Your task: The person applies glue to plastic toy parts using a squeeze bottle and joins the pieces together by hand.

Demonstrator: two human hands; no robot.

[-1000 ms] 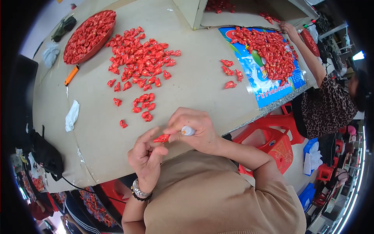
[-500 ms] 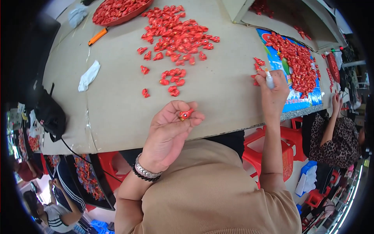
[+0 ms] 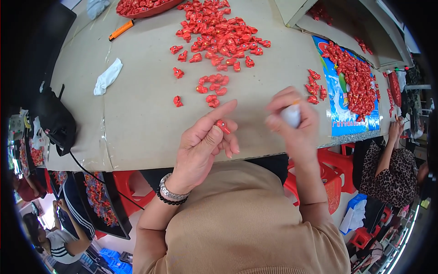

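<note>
My left hand (image 3: 199,142), with a metal watch and a dark beaded bracelet at the wrist, pinches a small shiny red figurine (image 3: 223,126) with a dark eye-like dot between thumb and fingers. To its right, my right hand (image 3: 302,137) is closed round a small white squeeze bottle (image 3: 291,116) with an orange tip. Motion blurs that hand and the bottle, which stay apart from the figurine. Past my left hand, a small cluster of red figurines (image 3: 213,83) lies on the table, with a large heap of them (image 3: 223,39) farther off.
An orange-handled cutter (image 3: 121,30) and a white cloth (image 3: 108,77) lie on the table's left side. A red tray (image 3: 148,10) of figurines stands at the back. More figurines (image 3: 358,86) cover a blue printed sheet (image 3: 336,102) on the right. Red stools (image 3: 326,176) and other people are nearby.
My right hand has moved left with the bottle, away from the few figurines beside the blue sheet and toward my left hand. My left fingers have shifted and the figurine has turned.
</note>
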